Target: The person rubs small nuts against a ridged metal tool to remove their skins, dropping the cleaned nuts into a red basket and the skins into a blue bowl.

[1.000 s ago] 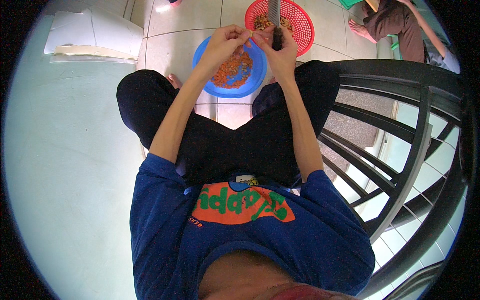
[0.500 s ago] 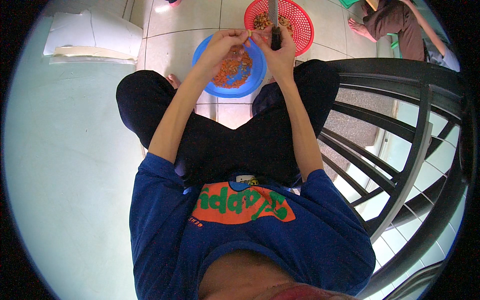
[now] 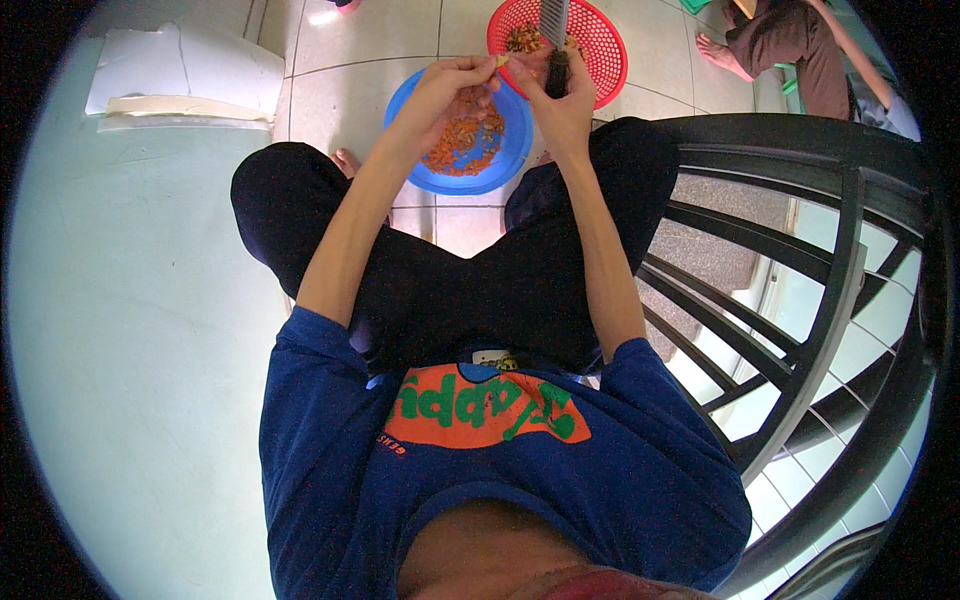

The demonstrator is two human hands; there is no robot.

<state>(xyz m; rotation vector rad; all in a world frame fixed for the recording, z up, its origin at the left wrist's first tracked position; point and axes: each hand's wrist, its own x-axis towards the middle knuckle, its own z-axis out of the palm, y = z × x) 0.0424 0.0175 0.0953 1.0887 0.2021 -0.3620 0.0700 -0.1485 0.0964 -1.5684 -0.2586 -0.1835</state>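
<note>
My left hand is closed in a pinch on a small pale yellow piece, whose kind I cannot make out. My right hand is closed around the black handle of a knife, its grey blade pointing away from me. The right thumb reaches to the yellow piece, so both hands meet there. Beneath them stands a blue basin with many small orange-brown pieces in it. Just beyond, a red perforated basket holds brownish bits, partly hidden by the knife and right hand.
A black railing curves along my right side, with steps behind it. At the far right sits another person, one bare foot on the tiled floor. White sheets lie on a pale surface at my left.
The knife has tilted and shifted slightly right, showing more of its blade's flat side. My right thumb has moved a little at the yellow piece; the left hand has hardly moved.
</note>
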